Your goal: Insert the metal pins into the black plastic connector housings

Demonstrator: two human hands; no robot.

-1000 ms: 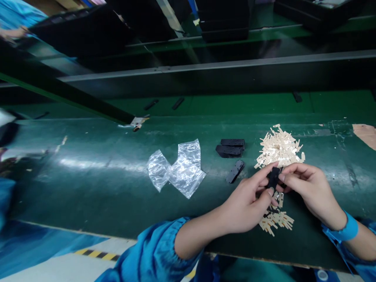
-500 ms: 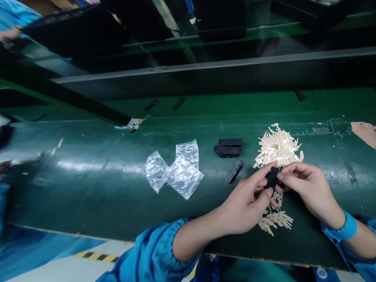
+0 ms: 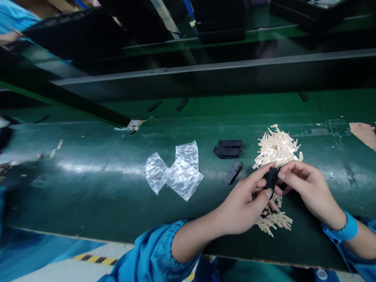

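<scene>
Between the fingers and thumb of my left hand (image 3: 245, 201) is a small black plastic piece (image 3: 272, 180), held tilted. My right hand (image 3: 313, 190) is closed in a pinch at the upper right edge of that piece; whatever its fingertips grip is hidden. Just beyond both hands lies a heap of small flat cream-coloured strips (image 3: 277, 147). A smaller spread of cream strips (image 3: 276, 224) lies beneath and in front of my hands. To the left of the heap are stacked black pieces (image 3: 228, 152), with another black piece (image 3: 234, 172) lying slantwise nearer me.
Crumpled clear plastic bags (image 3: 185, 170) lie on the green work surface (image 3: 111, 203). A dark slanted post (image 3: 88, 105) rises at the left. Several loose black pieces, one of them here (image 3: 182, 104), lie along the back. Another person's hand (image 3: 10, 37) shows at the far upper left.
The black piece has turned slightly in my left hand, and my right fingertips have shifted a little at its edge. The surrounding pieces look unchanged.
</scene>
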